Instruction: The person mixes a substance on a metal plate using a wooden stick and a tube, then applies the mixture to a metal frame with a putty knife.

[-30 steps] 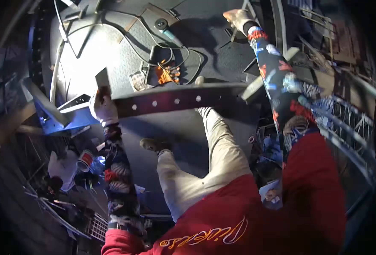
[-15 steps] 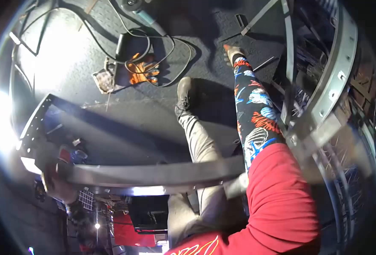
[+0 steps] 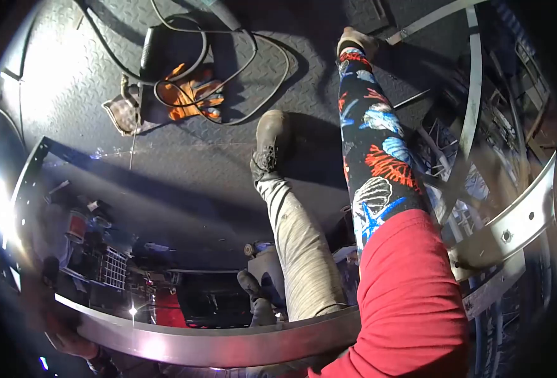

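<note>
1. A long metal frame [image 3: 215,346] is seen crossing the bottom of the view, from beside the left hand [image 3: 70,344] toward the right; bolt holes can be seen in the pale metal section [image 3: 519,228] at the far right.
2. The left hand is placed at the frame's lower left part, in dim light; its fingers are partly hidden, so how tightly they are closed cannot be told.
3. The right hand [image 3: 358,44] is held out far ahead of the left, over the dark floor [image 3: 196,170], near the end of a flat bar [image 3: 439,15]. It is seen from the back; whether anything is pinched cannot be told.
4. To the left of the right hand, an orange glove [image 3: 189,99] is crossed by a looped cable [image 3: 289,66].
5. Between the two hands, a boot [image 3: 269,135] is planted on the floor.
6. Ahead of the left hand, a wire grid [image 3: 113,268] and a red can [image 3: 77,223] are seen.
</note>
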Demonstrator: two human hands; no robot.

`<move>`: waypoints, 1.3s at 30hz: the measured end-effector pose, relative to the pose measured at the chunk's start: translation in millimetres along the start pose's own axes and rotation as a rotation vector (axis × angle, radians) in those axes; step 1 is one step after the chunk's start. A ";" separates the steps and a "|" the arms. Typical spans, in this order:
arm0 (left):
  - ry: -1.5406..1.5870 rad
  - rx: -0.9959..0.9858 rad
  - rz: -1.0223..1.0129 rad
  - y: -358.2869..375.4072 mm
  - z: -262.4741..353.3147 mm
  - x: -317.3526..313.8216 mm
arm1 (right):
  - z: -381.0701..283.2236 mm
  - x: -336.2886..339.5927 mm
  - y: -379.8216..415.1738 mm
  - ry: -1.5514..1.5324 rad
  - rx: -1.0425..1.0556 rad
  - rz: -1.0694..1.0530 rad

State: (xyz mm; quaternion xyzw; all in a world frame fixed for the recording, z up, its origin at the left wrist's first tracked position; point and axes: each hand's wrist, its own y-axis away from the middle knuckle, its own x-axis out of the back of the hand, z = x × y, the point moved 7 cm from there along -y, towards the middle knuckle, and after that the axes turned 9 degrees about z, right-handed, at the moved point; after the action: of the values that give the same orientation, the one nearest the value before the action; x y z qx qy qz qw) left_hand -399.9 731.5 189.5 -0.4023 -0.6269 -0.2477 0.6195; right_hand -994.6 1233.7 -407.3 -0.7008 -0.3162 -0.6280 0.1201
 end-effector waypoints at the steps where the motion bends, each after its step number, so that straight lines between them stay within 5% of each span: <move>1: 0.045 0.102 0.013 -0.6 -15.6 0.6 | -3.4 3.0 9.3 -0.048 0.136 -0.018; 5: -0.045 0.031 -0.071 2.6 -22.9 -10.6 | -7.4 -1.3 39.9 -0.266 0.466 -0.145; 7: 0.034 0.059 -0.065 -13.7 1.9 -29.6 | -5.8 -17.1 52.0 -0.537 0.337 -0.399; 8: 0.256 0.299 -0.026 -15.7 -1.3 -36.5 | -2.3 -8.7 77.8 -0.718 0.129 -0.588; 9: 0.479 0.533 0.023 -15.2 -5.0 -45.7 | -7.5 4.8 96.6 -0.710 0.227 -0.578; 10: 0.466 0.540 0.033 -23.0 4.5 -49.5 | -5.5 12.0 117.7 -0.811 0.009 -0.742; 13: 0.477 0.390 0.098 -60.1 42.3 -50.4 | -43.6 51.1 162.6 -0.580 0.335 -0.638; 14: 0.446 0.581 0.021 -51.6 34.3 -61.3 | -55.8 69.0 173.4 -0.373 0.463 -0.422; 15: 0.991 0.990 0.043 -3.4 10.7 -88.6 | -66.0 72.5 179.6 -0.390 0.545 -0.346; 18: 0.623 0.508 0.090 -55.1 44.5 -63.0 | -108.8 110.5 262.4 -0.599 0.700 -0.733; 20: 0.543 0.289 0.170 -66.6 49.4 -53.5 | -123.6 143.3 317.9 -0.676 0.504 -1.127; 21: 0.528 0.247 0.198 -71.0 47.3 -54.2 | -129.8 160.3 343.5 -0.655 0.389 -1.357; 22: 0.497 0.225 0.227 -69.3 47.0 -54.5 | -138.7 169.6 374.1 -0.530 0.196 -1.840; 24: 0.456 0.281 0.271 -70.1 37.8 -58.8 | -157.5 146.0 382.9 -0.475 0.267 -2.090; 26: 0.457 0.398 -0.002 -86.4 39.8 -103.1 | -163.3 219.2 456.9 -0.506 0.703 -1.662; 28: 0.519 0.410 0.073 -83.7 35.4 -127.1 | -153.9 278.0 528.1 -0.495 0.758 -1.811; 29: 0.527 0.421 0.128 -82.5 34.5 -136.3 | -153.0 287.5 532.7 -0.626 0.857 -1.691; 31: 0.602 0.426 0.211 -74.8 30.8 -136.3 | -107.4 388.4 628.9 -0.511 1.868 -1.025; 33: 0.843 0.442 0.360 -70.4 20.6 -100.7 | -49.4 476.1 705.2 -0.458 2.334 -0.695; 35: 1.062 0.474 0.508 -39.2 4.3 -82.9 | -9.2 476.7 735.0 -0.422 1.435 -1.401; 39: 1.195 0.479 0.426 79.3 10.0 -48.5 | 81.9 495.3 787.0 -0.356 1.416 -1.294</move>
State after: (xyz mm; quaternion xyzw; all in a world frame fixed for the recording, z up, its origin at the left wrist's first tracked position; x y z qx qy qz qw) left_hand -345.8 773.9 126.1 -0.1625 -0.1214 -0.1544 0.9670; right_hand -455.6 818.0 231.5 -0.2418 -0.9578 -0.1220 0.0959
